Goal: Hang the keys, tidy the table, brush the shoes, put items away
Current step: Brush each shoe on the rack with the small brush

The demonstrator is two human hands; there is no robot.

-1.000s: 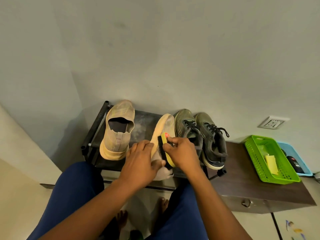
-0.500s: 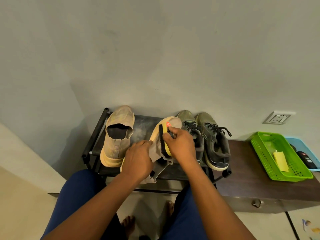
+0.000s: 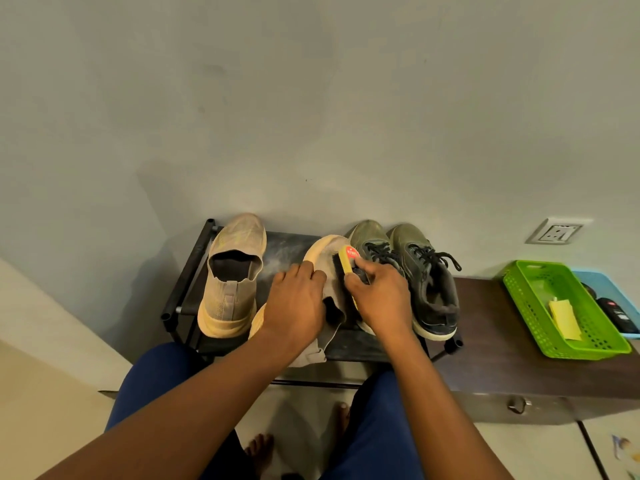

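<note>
Currently mid-task, brushing stage. Dark wooden bench (image 3: 519, 368) at right of frame carries a lime-green perforated plastic basket (image 3: 519, 292) holding a yellow note pad (image 3: 564, 318); behind it a light-blue plastic tray (image 3: 602, 282) holds a black key fob (image 3: 618, 315). Judged: the bench looks tidied, but keys seem not yet hung.

Black metal shoe rack (image 3: 188, 282) at frame centre carries one beige knit slip-on shoe (image 3: 232, 282) upright at left, and a pair of olive-and-black laced trainers (image 3: 419, 282) at right. Whether these are already brushed cannot be told.

Between them, the second beige knit slip-on shoe with pale-yellow sole (image 3: 325, 261) lies tipped on its side, sole turned left.

Left hand (image 3: 294, 306): grip moderately wide, fingers curled over the tipped shoe's sole edge, steadying it.

Right hand (image 3: 379, 299): grip narrow, fingers wrapped round a small yellow-backed shoe brush with red label (image 3: 348, 256), bristles against the shoe's upper near the toe.

Remaining, judged: finish brushing, set shoe upright, stow brush, hang keys.
</note>
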